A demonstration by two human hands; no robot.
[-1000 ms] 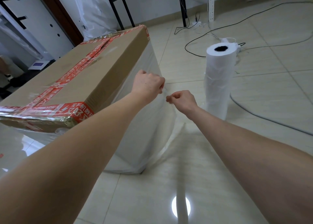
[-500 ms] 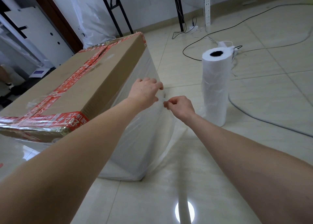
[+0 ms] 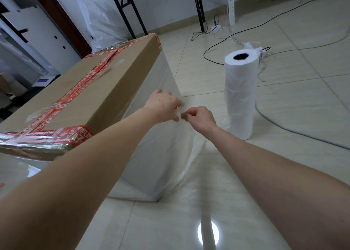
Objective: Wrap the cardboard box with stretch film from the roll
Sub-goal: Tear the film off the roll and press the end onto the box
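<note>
Standing on the floor (image 3: 295, 106) at 9 o'clock: taped box (image 3: 117, 90), sides covered in film (image 3: 151, 155). Pressing film against the box's corner at centre: left grip (image 3: 162, 106), fingers fairly straight. Pinching a film edge just beside it: right grip (image 3: 198, 117), fingers curled. Upright at 2 o'clock, apart from the box: roll (image 3: 240, 98).

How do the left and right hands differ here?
The left hand lies fairly flat against the wrapped side of the cardboard box; the right hand is curled, pinching stretch film. The left touches the box; the right hangs just off its corner. Both meet at the same film edge.
</note>
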